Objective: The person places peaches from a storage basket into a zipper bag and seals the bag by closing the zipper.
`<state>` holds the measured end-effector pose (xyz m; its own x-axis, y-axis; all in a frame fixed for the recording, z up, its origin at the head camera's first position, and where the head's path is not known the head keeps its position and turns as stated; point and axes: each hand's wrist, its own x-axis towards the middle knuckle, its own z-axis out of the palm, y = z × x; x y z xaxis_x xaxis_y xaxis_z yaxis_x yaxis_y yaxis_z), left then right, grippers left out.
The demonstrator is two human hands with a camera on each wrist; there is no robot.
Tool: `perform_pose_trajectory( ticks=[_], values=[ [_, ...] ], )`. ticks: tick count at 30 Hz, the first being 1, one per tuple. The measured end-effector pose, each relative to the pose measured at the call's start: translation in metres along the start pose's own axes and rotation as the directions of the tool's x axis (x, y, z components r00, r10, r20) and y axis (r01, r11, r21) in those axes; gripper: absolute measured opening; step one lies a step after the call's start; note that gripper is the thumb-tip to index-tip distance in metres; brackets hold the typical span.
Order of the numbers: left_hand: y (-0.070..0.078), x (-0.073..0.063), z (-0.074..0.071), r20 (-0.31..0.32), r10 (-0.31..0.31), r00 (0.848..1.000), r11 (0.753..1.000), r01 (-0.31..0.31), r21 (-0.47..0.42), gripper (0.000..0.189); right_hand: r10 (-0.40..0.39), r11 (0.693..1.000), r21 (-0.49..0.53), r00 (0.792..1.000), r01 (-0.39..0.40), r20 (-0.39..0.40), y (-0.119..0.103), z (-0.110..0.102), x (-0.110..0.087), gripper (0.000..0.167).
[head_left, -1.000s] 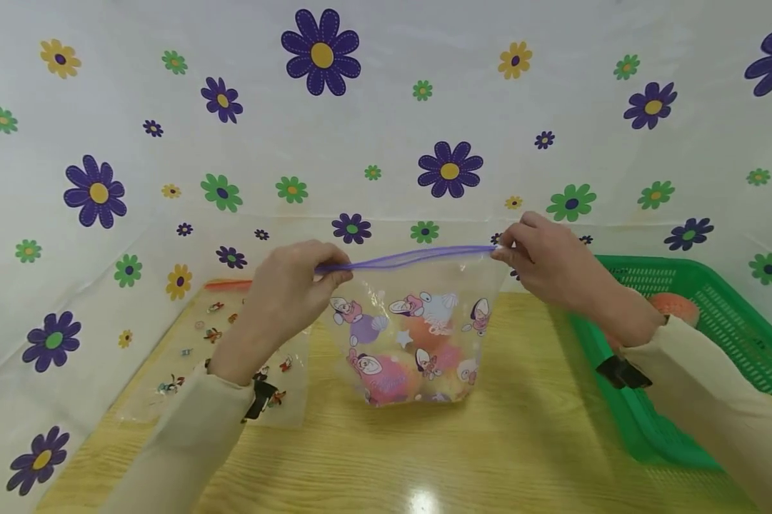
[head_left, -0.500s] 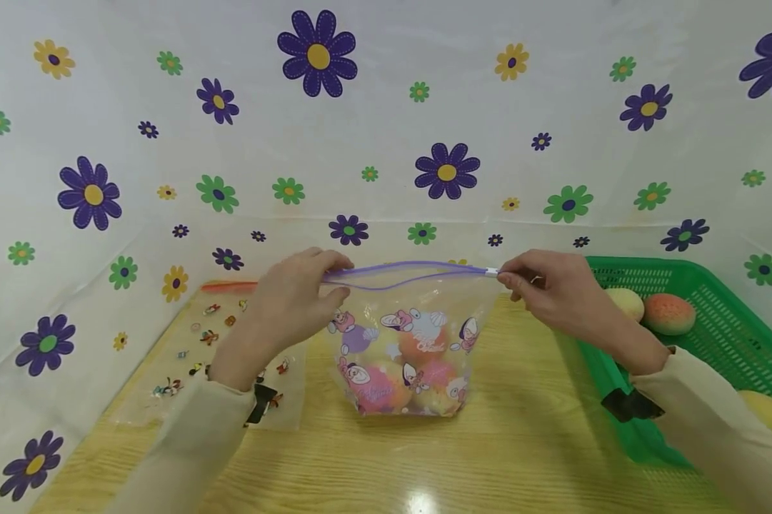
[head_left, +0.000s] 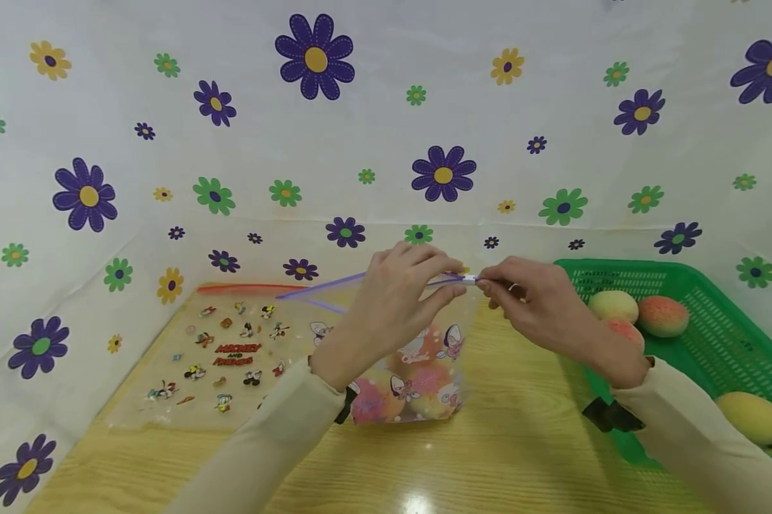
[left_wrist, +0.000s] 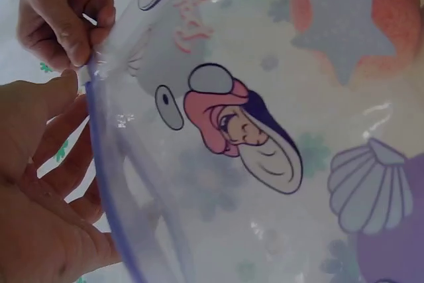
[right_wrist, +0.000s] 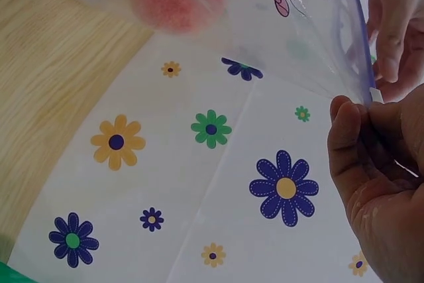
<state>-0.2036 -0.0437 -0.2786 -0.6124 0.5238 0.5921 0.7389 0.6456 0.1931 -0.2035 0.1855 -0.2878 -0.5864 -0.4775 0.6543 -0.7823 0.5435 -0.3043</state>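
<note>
A clear zip bag [head_left: 453, 385] with a purple zip strip and cartoon shells stands on the table, its mouth partly parted at the left. Round pink and reddish fruits show through its wall, one peach-like fruit [right_wrist: 179, 1] clearest in the right wrist view. At the strip's right end sits a white slider [head_left: 469, 280]. My left hand [head_left: 392, 307] has thumb and fingertips on either side of the strip at this slider, pinching it. With thumb and fingers my right hand [head_left: 540, 293] pinches the bag's corner just beyond the slider.
Left of the upright bag lies a flat printed bag [head_left: 238, 385] with a red zip strip. A green basket [head_left: 630, 267] on the right holds a yellowish fruit [head_left: 613, 305], reddish fruits [head_left: 663, 316] and a mango [head_left: 755, 420]. Flowered sheeting [head_left: 360, 128] hangs behind the wooden table [head_left: 520, 457].
The bag has come down onto the table. My left hand has let go of the strip's left end and moved right to the slider; the right hand has kept its corner, shifting slightly left.
</note>
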Motion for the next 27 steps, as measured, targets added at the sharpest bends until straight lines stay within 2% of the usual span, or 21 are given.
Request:
perform_pose_trajectory(
  ticks=[7, 11, 16, 27],
  values=[
    [-0.003, 0.005, 0.009, -0.008, 0.007, 1.0, 1.0, -0.007, -0.015, 0.021, -0.033, 0.999, -0.038, 0.999, 0.032, -0.014, -0.003, 0.002, 0.0, 0.012],
    [-0.001, 0.005, 0.012, -0.034, 0.02, 0.999, 1.0, -0.02, -0.003, 0.019, -0.071, 0.996, -0.052, 0.997, 0.069, -0.038, -0.005, 0.004, 0.0, 0.013],
    [0.002, 0.005, 0.012, -0.066, 0.043, 0.997, 0.999, -0.043, 0.01, 0.015, -0.129, 0.989, -0.082, 0.988, 0.122, -0.081, -0.006, 0.008, -0.002, 0.013],
    [-0.001, -0.001, 0.01, -0.078, 0.062, 0.995, 0.998, -0.062, 0.004, 0.014, -0.16, 0.983, -0.112, 0.981, 0.148, -0.107, -0.009, 0.011, -0.005, 0.015]
  ],
)
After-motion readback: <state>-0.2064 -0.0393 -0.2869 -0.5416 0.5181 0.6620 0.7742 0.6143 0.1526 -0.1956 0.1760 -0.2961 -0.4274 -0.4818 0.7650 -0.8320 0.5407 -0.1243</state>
